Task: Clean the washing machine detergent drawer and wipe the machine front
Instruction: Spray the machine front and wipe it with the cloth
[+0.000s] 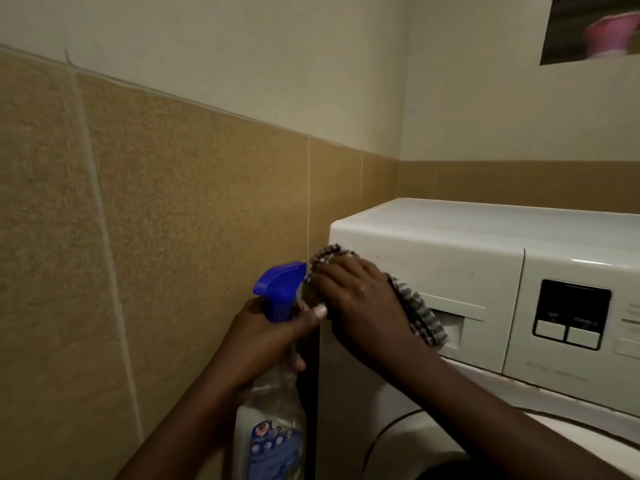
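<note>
A white washing machine (485, 237) stands at the right, its detergent drawer (460, 282) shut at the upper left of the front. My right hand (360, 303) presses a black-and-white checked cloth (420, 317) flat against the left end of the drawer front. The cloth shows above and to the right of the fingers. My left hand (266, 337) grips the neck of a clear spray bottle (270, 427) with a blue trigger head (280, 282), held just left of the machine's corner. The nozzle points towards the cloth.
A tan tiled wall (156, 237) runs close along the left, with a narrow dark gap (311, 393) between it and the machine. The control panel with a dark display (571, 313) lies right of the drawer. The round door rim (398, 431) curves below.
</note>
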